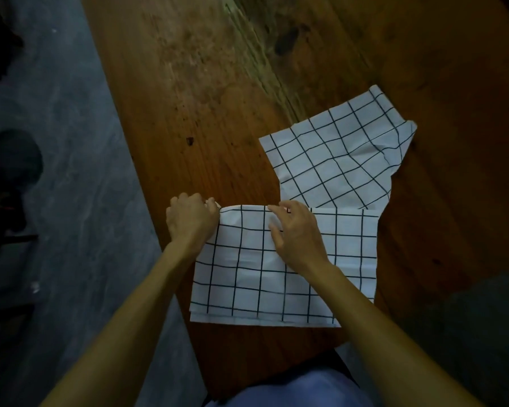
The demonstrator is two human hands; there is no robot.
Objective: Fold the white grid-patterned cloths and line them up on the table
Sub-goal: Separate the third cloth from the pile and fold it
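1. We have the near cloth (276,268) lying on the table (206,113), already doubled over, with its folded edge on the far side and layered edges showing along the near side.
2. Our left hand (190,220) curls round the far left corner of that cloth and pinches it; our right hand (296,233) rests on the far edge near the middle, fingers bent and seemingly pinching the fold.
3. The second cloth (338,154) lies crumpled and unfolded just beyond, its near edge tucked under or touching the near cloth's far right part.
4. Risk: if we lift or swing the gripped edge, it may drag the second cloth along, since the two overlap there.
5. Risk: the layers may slip apart, because only the left half of the edge is held.
6. Edges: the near cloth's left side sits close to the table's left edge, so a leftward shift could hang it over the floor (56,142).
7. Open room lies far and left on the wood.
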